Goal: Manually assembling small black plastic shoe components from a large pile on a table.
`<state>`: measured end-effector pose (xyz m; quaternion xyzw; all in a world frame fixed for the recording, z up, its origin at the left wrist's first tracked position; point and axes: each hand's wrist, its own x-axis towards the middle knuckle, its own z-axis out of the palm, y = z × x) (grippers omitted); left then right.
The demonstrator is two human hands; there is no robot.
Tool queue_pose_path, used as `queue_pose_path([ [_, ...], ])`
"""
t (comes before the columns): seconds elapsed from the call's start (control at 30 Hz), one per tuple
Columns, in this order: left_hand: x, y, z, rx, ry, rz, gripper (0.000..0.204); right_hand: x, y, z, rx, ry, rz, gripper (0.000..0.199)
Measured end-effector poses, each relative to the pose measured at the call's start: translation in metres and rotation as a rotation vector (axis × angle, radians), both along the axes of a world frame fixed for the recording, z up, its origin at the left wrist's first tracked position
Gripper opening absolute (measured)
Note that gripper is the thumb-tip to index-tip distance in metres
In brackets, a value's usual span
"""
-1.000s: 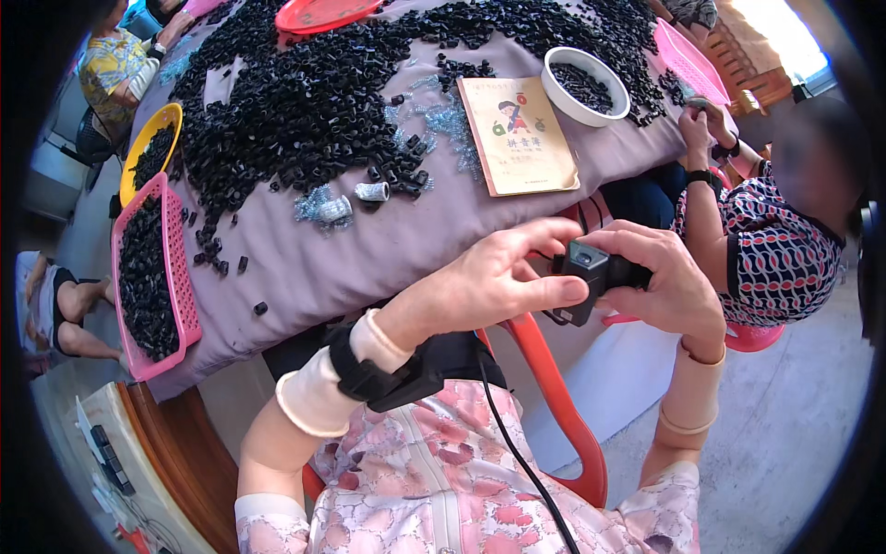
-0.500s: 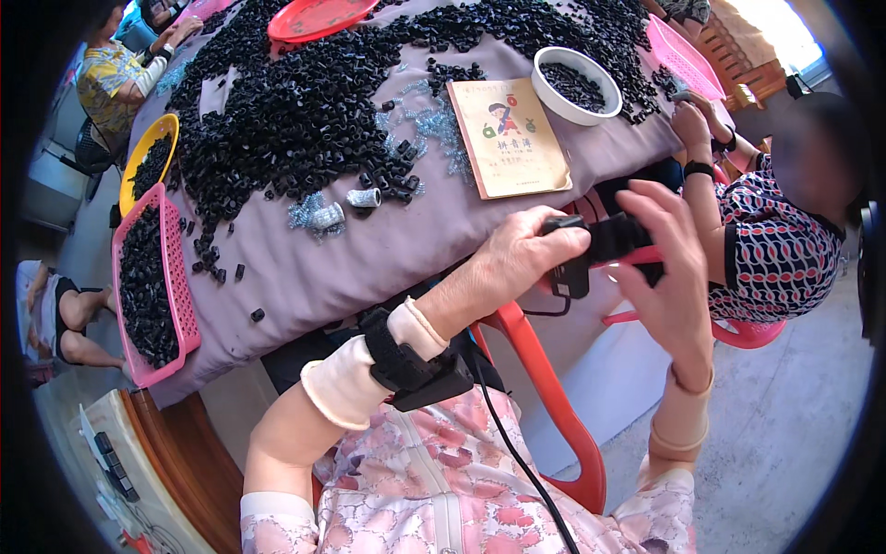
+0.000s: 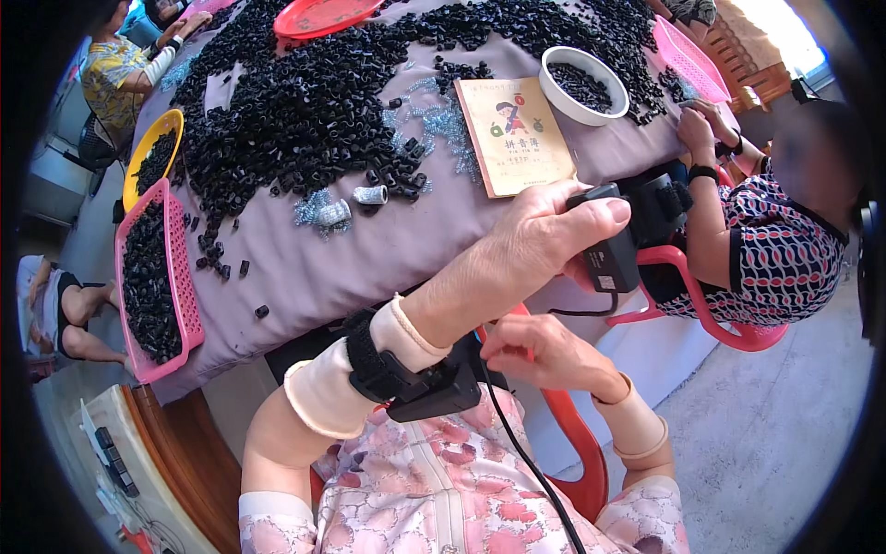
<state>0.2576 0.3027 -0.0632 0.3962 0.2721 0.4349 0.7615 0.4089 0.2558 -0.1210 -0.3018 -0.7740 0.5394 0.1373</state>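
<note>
My left hand (image 3: 558, 226) grips a boxy black device (image 3: 611, 260) with a bulky black strap part (image 3: 660, 205) on its far side, held up past the table edge. Its thumb lies along the top, and a cable leaves the underside. Below it, my right hand (image 3: 554, 355) is closed, its curled fingertips meeting at a black cable (image 3: 503, 411) that runs down over my floral top. Another black device (image 3: 434, 392) is strapped over the pale cuff on my left wrist. A pale cuff (image 3: 641, 429) also covers my right wrist.
Small black tube-like pieces (image 3: 305, 111) cover much of the cloth-covered table (image 3: 406, 249). On it are a booklet (image 3: 517, 138), white bowl (image 3: 552, 92), pink basket (image 3: 189, 295) and yellow tray (image 3: 173, 120). A co-worker (image 3: 784, 231) sits at right; a red chair (image 3: 586, 443) is beside me.
My right hand has left the black device and come down and left to the cable, its fingers closing. My left hand has shifted slightly right with the device, turning its flat side into view.
</note>
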Motion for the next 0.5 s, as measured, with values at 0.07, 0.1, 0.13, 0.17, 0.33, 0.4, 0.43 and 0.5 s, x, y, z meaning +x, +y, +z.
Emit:
queue_pose_path([
  [0.07, -0.003, 0.004, -0.004, 0.014, 0.022, -0.005, 0.035, 0.006, 0.006, 0.017, -0.095, -0.005, 0.222, 0.012],
  [0.1, -0.005, 0.004, -0.005, 0.018, 0.007, 0.002, 0.036, 0.015, 0.014, 0.021, -0.096, -0.007, 0.225, 0.012],
  [0.13, -0.009, 0.003, -0.007, 0.021, -0.001, 0.016, 0.037, 0.026, 0.026, 0.022, -0.257, 0.106, 0.442, 0.013],
  [0.17, -0.012, 0.002, -0.008, 0.017, -0.003, 0.016, 0.037, 0.042, 0.036, 0.024, -0.42, 0.217, 0.646, 0.013],
  [0.33, -0.001, 0.0, 0.007, -0.007, -0.089, -0.103, 0.037, 0.102, 0.059, -0.002, -0.448, 0.273, -0.403, 0.02],
  [0.4, 0.011, -0.002, 0.008, -0.002, -0.123, -0.167, 0.037, 0.075, 0.053, -0.006, -0.331, 0.32, -0.669, 0.021],
  [0.43, 0.007, -0.012, 0.017, 0.018, -0.135, -0.182, 0.037, 0.035, 0.047, -0.006, -0.144, 0.247, -0.462, 0.021],
  [0.5, 0.027, -0.011, 0.019, -0.034, -0.128, -0.256, 0.031, 0.01, 0.024, -0.01, 0.238, 0.015, -0.211, 0.02],
])
